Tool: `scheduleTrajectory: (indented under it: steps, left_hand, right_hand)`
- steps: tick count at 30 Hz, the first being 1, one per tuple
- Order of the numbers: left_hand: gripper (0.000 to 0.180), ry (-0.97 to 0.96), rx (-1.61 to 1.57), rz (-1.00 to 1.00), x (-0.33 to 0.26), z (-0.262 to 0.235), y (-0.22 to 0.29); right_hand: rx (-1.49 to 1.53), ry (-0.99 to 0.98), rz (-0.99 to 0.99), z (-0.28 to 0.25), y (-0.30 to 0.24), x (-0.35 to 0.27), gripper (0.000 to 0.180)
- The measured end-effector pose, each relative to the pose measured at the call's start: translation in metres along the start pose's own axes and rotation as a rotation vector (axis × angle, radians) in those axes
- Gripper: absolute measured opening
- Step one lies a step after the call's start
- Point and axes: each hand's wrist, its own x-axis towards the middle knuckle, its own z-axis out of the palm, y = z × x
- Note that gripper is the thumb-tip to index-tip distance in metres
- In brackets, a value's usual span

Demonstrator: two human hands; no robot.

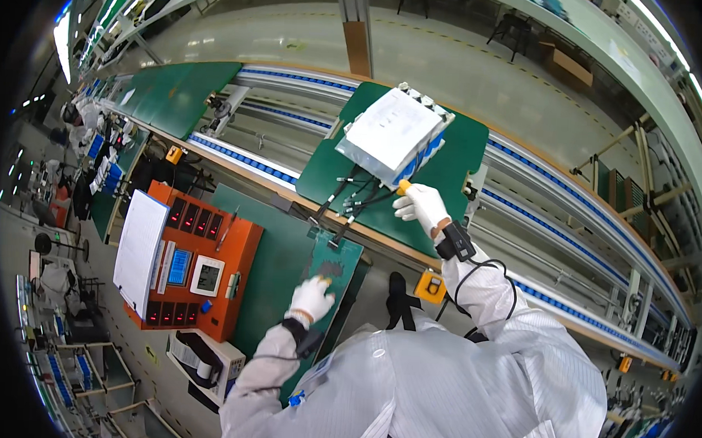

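A silver-white box-shaped module (391,132) with blue cells along its side lies on a green pallet (457,157) on the conveyor. Black cables (350,199) run from its near side toward me. My right hand (420,206), in a white glove, holds an orange-tipped probe against the module's near corner. My left hand (311,298), also gloved, holds a second orange-tipped probe down on a green mat (267,254) on the bench. Both wrists wear black straps with cords.
An orange test instrument (200,259) with red displays stands to the left, a white clipboard sheet (140,249) leaning on it. A white label printer (204,361) sits below. The roller conveyor (570,228) runs left to right. Other workstations line the far left.
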Motion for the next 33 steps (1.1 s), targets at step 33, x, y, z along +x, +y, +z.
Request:
scheduleTrajectory:
  steps: [33]
  left_hand:
    - [0.092, 0.182, -0.245, -1.184, -0.302, 0.115, 0.02]
  right_hand:
    - [-1.156, -1.251, 0.3, 0.254, 0.231, -0.195, 0.048]
